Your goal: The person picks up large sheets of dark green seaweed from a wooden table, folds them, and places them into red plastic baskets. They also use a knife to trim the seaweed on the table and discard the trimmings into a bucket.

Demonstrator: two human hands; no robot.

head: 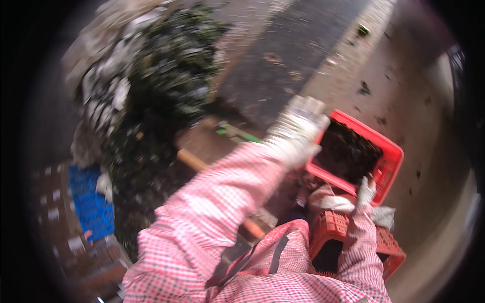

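Note:
A red plastic crate (392,155) lies in front of me at the right, with dark brown-green leafy matter (346,151) inside it. My left hand (299,127), in a white glove and blurred by motion, reaches to the crate's left side. It overlaps the rim there, and its grip cannot be made out. My right hand (366,192), also gloved, grasps the crate's near rim close to the right corner. Both arms wear pink checked sleeves.
A big heap of green leaves (182,64) with pale sacking (102,49) rises at the left. Below my right arm stands an upturned red crate (333,223). A blue crate (91,204) is at far left. Scattered leaves (364,89) dot the floor. A wooden bar (191,160) lies left of my arm.

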